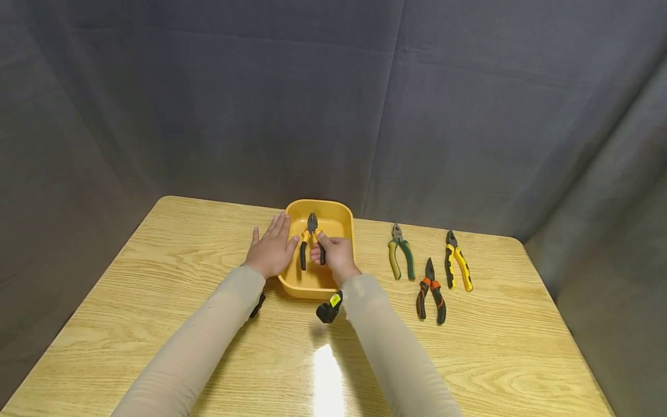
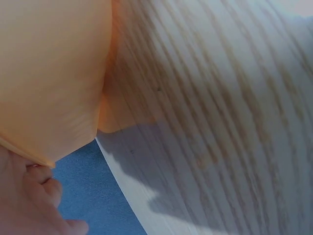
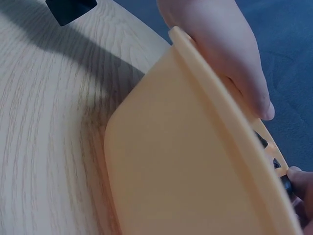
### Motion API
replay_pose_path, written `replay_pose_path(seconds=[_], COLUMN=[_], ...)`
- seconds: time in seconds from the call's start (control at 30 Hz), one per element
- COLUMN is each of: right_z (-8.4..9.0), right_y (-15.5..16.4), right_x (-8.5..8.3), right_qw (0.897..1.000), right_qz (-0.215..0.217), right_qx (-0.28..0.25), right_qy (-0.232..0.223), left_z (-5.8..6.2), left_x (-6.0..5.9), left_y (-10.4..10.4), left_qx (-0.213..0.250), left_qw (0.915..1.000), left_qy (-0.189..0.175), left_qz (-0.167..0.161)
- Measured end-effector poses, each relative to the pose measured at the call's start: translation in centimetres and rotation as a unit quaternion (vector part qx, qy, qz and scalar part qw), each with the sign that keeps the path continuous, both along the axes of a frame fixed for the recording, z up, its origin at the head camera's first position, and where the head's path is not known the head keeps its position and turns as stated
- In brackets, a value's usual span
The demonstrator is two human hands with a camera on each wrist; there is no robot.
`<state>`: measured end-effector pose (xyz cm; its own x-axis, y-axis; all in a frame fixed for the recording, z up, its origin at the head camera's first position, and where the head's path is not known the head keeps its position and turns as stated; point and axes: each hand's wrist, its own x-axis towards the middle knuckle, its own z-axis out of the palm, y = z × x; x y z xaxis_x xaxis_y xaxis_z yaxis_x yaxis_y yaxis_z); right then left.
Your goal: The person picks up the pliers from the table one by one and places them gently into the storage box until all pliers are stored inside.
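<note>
My right hand (image 1: 336, 255) pinches one handle of the combination pliers (image 1: 304, 255), between thumb and fingers. These pliers have black and yellow handles and a dark head pointing to the far side, and they are within the yellow plastic bin (image 1: 299, 292). Whether they touch its floor I cannot tell. My left hand (image 1: 272, 248) rests on the bin's left rim with its fingers straight and the thumb over the inside. In the right wrist view, the bin's wall (image 3: 181, 147) hides much of the pliers, and fingertips (image 3: 298, 181) hold a handle.
To the right on the wooden table (image 1: 500, 336) lie pliers with green and yellow handles (image 1: 409, 260), pliers with orange and black handles (image 1: 440, 304) and pliers with yellow and black handles (image 1: 461, 269). A grey curtain (image 1: 260, 116) hangs behind the table.
</note>
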<state>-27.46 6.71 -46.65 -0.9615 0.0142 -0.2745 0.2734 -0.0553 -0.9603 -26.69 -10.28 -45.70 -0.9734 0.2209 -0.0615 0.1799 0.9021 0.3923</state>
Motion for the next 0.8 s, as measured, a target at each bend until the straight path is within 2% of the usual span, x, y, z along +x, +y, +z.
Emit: replay_pose_path(seconds=[0.47, 0.8], right_z=[-0.23, -0.45], right_y=[-0.19, -0.24], right_x=[0.1, 0.17], right_qw=[0.999, 0.997], right_qz=[0.022, 0.042], right_qx=[0.028, 0.057], right_qy=[-0.013, -0.024], left_z=[0.26, 0.16], left_x=[0.24, 0.1], left_y=[0.08, 0.03], left_qx=[0.014, 0.004], left_qw=[0.9999, 1.0], left_qy=[0.002, -0.001], left_qz=[0.001, 0.002])
